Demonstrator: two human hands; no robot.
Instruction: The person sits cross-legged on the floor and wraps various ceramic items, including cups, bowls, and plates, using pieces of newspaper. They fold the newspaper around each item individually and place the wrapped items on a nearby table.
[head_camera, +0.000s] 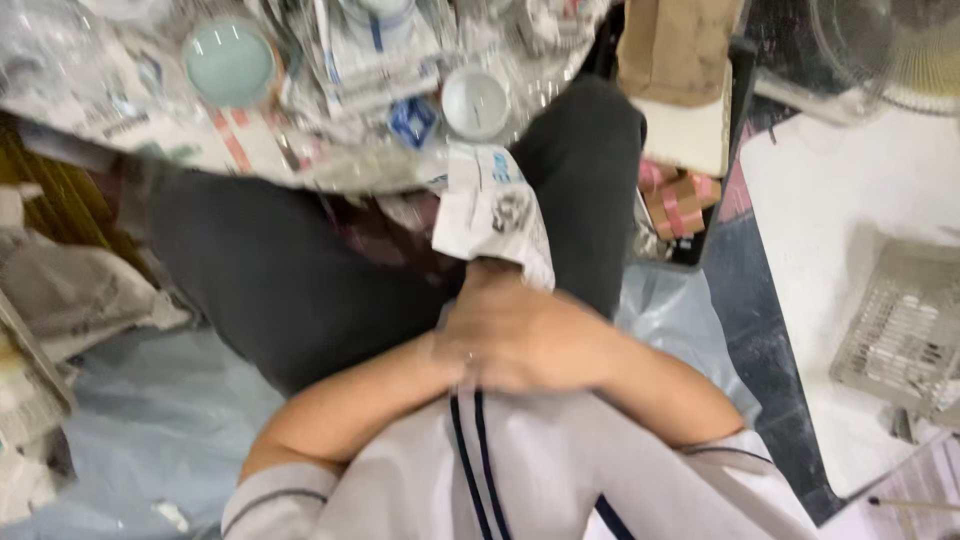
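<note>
- View from above of a seated person, looking down past a white striped shirt (520, 470) at dark trousers (290, 270). The picture is blurred by motion.
- Both hands meet close to the body, just above the lap. The left hand (470, 345) and right hand (545, 335) overlap, one against the other, and the blur hides where one ends and the other begins.
- The hands are closed together around the lower end of a folded piece of newspaper (495, 215). Which hand does the actual gripping cannot be told.
- The newspaper rises away from the hands, between the knees, and its far end reaches the edge of the surface (120, 125) ahead.
- That surface is covered with crumpled clear plastic and printed sheets. On it stand a pale green round bowl (228, 62) to the left and a small white cup (475, 102) near the middle, with a small blue-and-white packet (413, 120) just beside the cup.
- To the right, beyond the knee, stands a brown paper bag (675, 45), and below it a cardboard box with pink tape (682, 200).
- Far right, a pale wire basket (900, 325) lies on a white floor area, with part of a fan (890, 50) above it.
- Pale blue plastic sheeting (140, 420) covers the floor at lower left.
</note>
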